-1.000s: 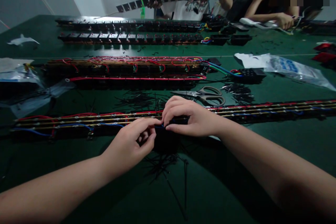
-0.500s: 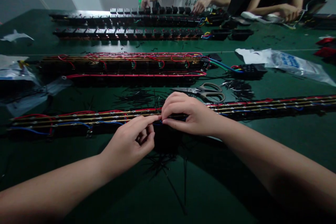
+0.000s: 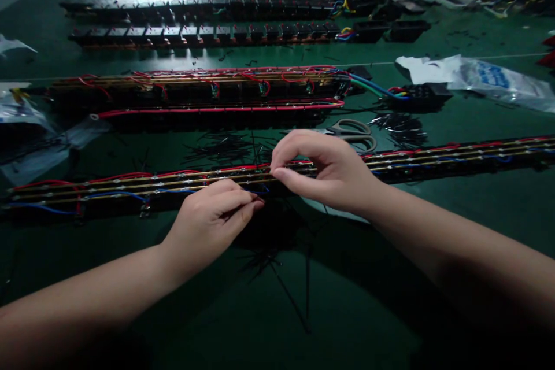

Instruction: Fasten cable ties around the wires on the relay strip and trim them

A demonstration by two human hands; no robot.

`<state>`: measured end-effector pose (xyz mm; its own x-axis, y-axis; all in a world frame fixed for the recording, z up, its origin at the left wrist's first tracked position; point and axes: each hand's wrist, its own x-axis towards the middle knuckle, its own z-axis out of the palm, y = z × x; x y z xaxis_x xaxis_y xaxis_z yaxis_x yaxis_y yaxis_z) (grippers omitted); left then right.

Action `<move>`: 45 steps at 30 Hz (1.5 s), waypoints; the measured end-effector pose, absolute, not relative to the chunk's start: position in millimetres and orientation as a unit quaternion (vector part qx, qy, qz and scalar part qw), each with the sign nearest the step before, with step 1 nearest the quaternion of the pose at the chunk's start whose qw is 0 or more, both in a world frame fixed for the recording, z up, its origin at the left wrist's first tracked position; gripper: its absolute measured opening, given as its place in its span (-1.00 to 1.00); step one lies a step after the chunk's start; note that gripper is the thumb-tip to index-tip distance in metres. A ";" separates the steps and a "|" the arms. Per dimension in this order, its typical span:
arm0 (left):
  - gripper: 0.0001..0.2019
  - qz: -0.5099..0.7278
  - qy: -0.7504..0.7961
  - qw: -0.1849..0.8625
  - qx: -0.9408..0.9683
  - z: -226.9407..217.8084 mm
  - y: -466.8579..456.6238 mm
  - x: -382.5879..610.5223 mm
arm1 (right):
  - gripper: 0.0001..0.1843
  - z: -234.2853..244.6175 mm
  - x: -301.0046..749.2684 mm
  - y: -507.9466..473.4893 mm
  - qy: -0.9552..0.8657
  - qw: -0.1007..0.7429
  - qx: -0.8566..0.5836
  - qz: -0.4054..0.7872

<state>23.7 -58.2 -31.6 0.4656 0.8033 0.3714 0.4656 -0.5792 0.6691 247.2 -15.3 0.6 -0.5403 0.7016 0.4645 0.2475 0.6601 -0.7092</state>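
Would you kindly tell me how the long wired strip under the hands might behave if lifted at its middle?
The strip is long and thin, so its ends would probably sag. Its loose red and blue wires might snag on the black ties nearby. Lying flat, it seems unlikely to roll.

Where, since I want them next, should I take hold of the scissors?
By the handle loops, coming from the right: the scissors lie flat on the table with the loops facing right and clear, while the blades point left, hidden behind the right hand.
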 end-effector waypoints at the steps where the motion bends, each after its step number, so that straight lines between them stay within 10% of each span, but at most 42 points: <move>1: -0.84 0.342 0.389 0.248 0.819 -31.7 -58.0 23.6 | -0.91 0.1 247.0 -14.8 -0.804 0.398 -0.306 0.319; 45: -0.74 0.292 0.287 0.243 0.879 -28.1 -65.1 21.7 | -0.93 -11.7 244.2 -6.4 -0.632 0.451 -0.359 0.519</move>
<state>21.7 -65.1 -28.1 0.6642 0.6472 0.3742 0.3625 -0.7166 0.5959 244.2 -6.4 -11.7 -0.3368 0.9207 0.1971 -0.0149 0.2041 -0.9788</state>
